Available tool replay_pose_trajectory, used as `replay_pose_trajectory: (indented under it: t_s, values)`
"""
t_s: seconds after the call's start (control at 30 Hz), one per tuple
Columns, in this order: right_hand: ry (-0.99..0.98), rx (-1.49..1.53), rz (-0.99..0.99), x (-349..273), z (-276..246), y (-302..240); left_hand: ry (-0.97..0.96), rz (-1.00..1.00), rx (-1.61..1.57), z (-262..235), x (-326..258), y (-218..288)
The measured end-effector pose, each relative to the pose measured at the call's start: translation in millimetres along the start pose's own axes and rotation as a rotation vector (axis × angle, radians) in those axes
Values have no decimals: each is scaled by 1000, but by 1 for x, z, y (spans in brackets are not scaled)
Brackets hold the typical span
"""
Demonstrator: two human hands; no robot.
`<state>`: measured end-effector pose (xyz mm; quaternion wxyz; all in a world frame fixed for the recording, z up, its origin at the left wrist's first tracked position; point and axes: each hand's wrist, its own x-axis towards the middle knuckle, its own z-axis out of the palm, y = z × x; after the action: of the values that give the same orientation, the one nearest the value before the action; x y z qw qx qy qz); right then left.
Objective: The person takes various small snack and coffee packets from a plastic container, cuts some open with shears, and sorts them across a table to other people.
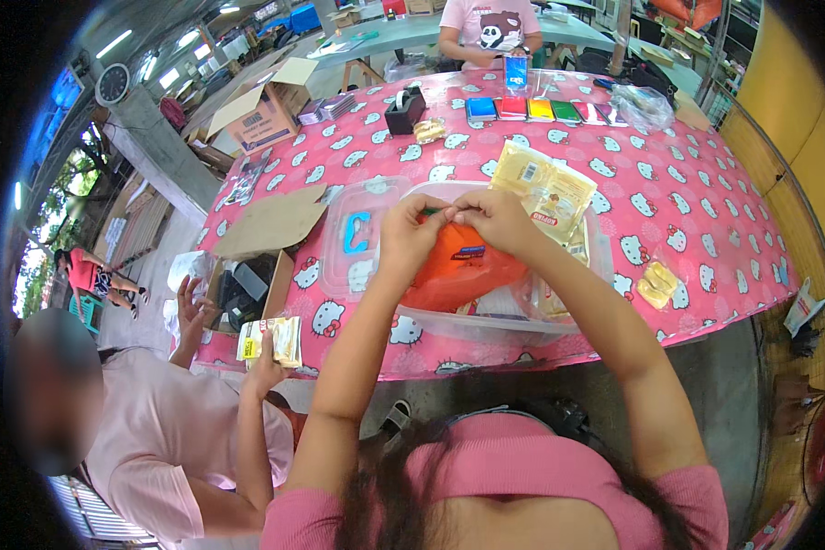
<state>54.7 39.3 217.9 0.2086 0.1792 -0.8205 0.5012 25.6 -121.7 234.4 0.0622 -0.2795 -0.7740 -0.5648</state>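
Both my hands meet over the middle of the table, fingers pinched together at the gathered top of an orange plastic bag (454, 261). My left hand (414, 231) closes on it from the left, and my right hand (497, 218) from the right. A bit of green shows beside the left fingertips. The bag hangs in a clear plastic tub (486, 330), bulging, its contents hidden. Large yellow sachet packs (545, 197) lean in the tub's far right part, behind my right hand.
A clear lid (335, 266) with a blue handle lies left of the tub. An open carton (278, 289) holds dark items. A co-worker on the left holds small packets (284, 341). Farther back are a tape dispenser (404, 110), colored packs (511, 110) and another person.
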Motion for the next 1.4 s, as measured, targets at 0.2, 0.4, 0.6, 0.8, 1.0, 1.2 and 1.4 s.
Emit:
replay_pose_trajectory:
  t_s: [0.2,0.4,0.6,0.8,1.0,1.2,1.4]
  values:
    - [-61,-116,206,7,16,-1,109,157,122,-4,-8,-23]
    - [-33,317,29,3,30,15,235,90,-213,0,-17,-32]
    - [-72,111,177,9,36,25,218,189,24,-3,-23,-22]
    - [49,560,614,19,14,42,203,339,-146,-9,-35,-28]
    - [15,492,600,17,9,37,-34,-57,11,-59,-55,-33]
    - [49,599,609,15,-7,50,-410,-186,358,-65,-49,-1]
    - [11,407,461,12,-1,34,-72,189,564,-12,-18,-9]
